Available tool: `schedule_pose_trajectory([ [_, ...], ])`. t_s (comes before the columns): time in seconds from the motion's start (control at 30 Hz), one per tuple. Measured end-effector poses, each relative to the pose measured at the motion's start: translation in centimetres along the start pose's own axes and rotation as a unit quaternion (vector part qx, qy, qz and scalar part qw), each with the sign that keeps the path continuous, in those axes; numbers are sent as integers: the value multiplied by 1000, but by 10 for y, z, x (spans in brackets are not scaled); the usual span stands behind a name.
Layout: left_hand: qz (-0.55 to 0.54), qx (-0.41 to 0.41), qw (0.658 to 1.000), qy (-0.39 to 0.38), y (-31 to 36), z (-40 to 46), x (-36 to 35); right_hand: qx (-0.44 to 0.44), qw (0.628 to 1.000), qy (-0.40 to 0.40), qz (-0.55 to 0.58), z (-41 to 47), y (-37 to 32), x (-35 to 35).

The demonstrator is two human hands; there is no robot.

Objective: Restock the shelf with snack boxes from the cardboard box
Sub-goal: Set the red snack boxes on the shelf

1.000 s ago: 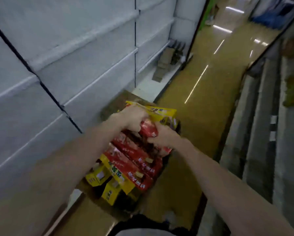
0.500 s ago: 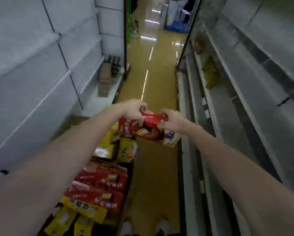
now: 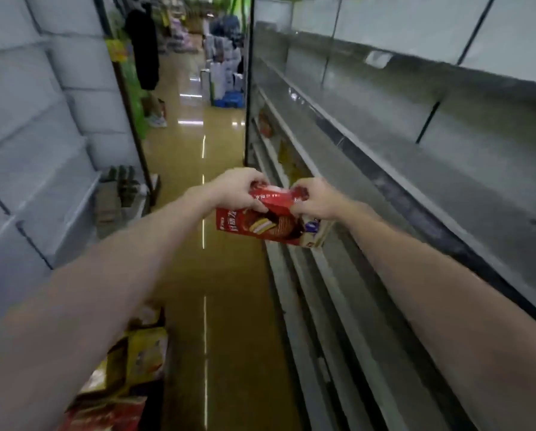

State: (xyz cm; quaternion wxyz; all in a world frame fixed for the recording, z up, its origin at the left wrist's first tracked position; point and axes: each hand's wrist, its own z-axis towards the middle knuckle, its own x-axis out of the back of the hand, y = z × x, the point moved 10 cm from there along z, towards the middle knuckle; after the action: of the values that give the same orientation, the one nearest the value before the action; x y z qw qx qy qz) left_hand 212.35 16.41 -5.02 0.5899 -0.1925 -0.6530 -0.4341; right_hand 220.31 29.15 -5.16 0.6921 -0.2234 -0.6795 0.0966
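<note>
Red snack box [image 3: 273, 217], lifted clear of the cardboard box [image 3: 127, 377] at 7 o'clock, now faces the right-hand shelf [image 3: 369, 169]; left hand [image 3: 238, 189] and right hand [image 3: 315, 197] clamp its top edge, ready for placement.

Cardboard box [image 3: 117, 396] cut off, contents blurred.

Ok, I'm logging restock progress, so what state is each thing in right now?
red snack box: closed, held in the air beside the shelving, tilted.
left hand: grips the box's top left end.
right hand: grips the box's top right end.
right shelving: mostly bare, one red item at the frame's right edge.
cardboard box: open, yellow and red packs inside.
</note>
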Motion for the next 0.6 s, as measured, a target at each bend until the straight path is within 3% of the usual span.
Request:
schedule_pose_trajectory([
  [0.33, 72, -129, 972, 181, 135, 111, 62, -21, 978, 207, -14, -25, 80, 177],
  [0.6, 63, -288, 947, 124, 263, 220, 18, -168, 938, 303, -25, -76, 203, 246],
])
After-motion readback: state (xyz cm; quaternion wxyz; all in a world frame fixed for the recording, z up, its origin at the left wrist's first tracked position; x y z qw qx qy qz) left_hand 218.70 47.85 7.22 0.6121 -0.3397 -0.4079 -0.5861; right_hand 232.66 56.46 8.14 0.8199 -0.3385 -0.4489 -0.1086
